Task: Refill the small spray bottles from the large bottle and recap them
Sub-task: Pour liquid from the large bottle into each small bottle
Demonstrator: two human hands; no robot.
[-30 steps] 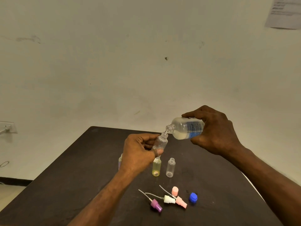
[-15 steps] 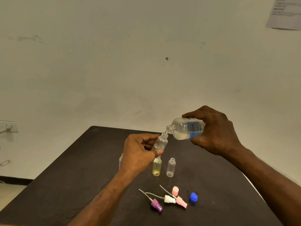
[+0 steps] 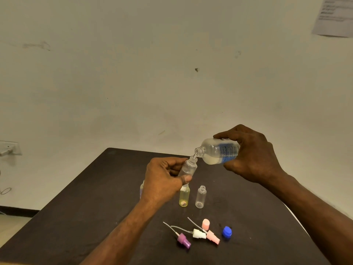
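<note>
You pour above the bench (image 3: 80, 217).
Your right hand (image 3: 252, 155) wraps the tilted large bottle (image 3: 219, 153); its mouth meets the small spray bottle (image 3: 188, 167) your left hand (image 3: 162, 180) pinches, tilted.

Paper sheet (image 3: 334, 16) on wall (image 3: 133, 73) — socket (image 3: 8, 148) far left.

Under my hands: yellow-tinted small plastic bottle (image 3: 184, 197), clear empty small bottle (image 3: 200, 197) just beside. Nearer me: loose spray tops, blue screw cap (image 3: 227, 233). Dark tabletop (image 3: 76, 207) leftward unobstructed.
</note>
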